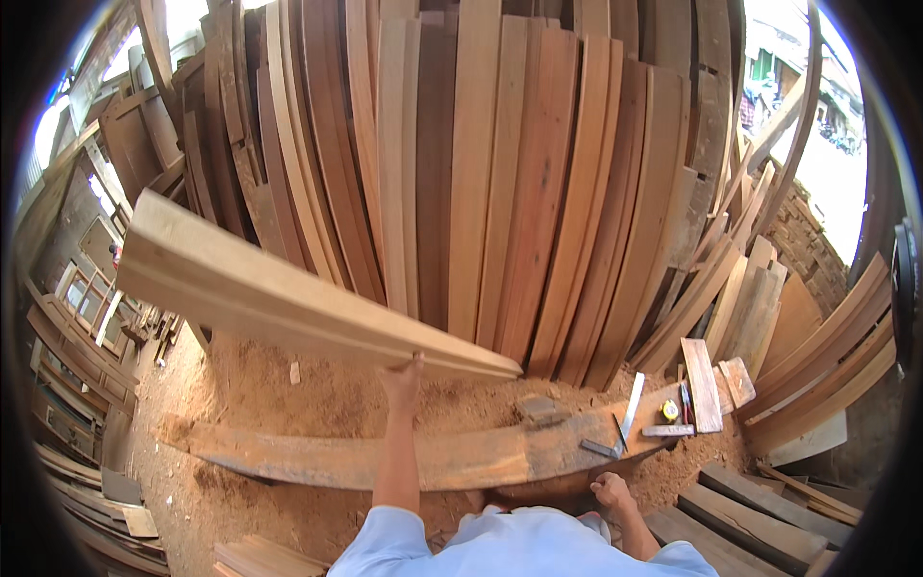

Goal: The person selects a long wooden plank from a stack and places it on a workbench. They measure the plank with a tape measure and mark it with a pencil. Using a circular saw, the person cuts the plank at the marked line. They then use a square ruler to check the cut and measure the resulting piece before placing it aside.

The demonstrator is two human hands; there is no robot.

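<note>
Pale plank [288,293], long, thick and straight-edged, slants across a sawdust-strewn workyard, its large-looking near-square end at upper left and its far narrower-looking end at the foot of a row of upright boards [476,173]. Its upper face catches the light in a creamy tan, while the side below falls into a duller brown, slightly blurred, with a lengthwise line running toward the right-hand tip. Whether that tip touches the boards cannot be told. The person's left hand [402,375] grips the plank's lower edge toward its right-hand part, thumb up against the wood; the other fingers are mostly hidden, and how they are set cannot be told. The right hand [612,490] hangs well apart from the plank, just below a long, weathered timber bench [356,462], its fingers seemingly curled in, though whether they press together is too small to tell. The plank passes above the bench in the view, over the brown, sawdust-covered ground [260,399]. Gathered at the bench's right end are a metal square [631,409], a yellow tape measure [669,412] and a short reddish board [701,383]. More dark planks [760,514] lie at lower right.
</note>
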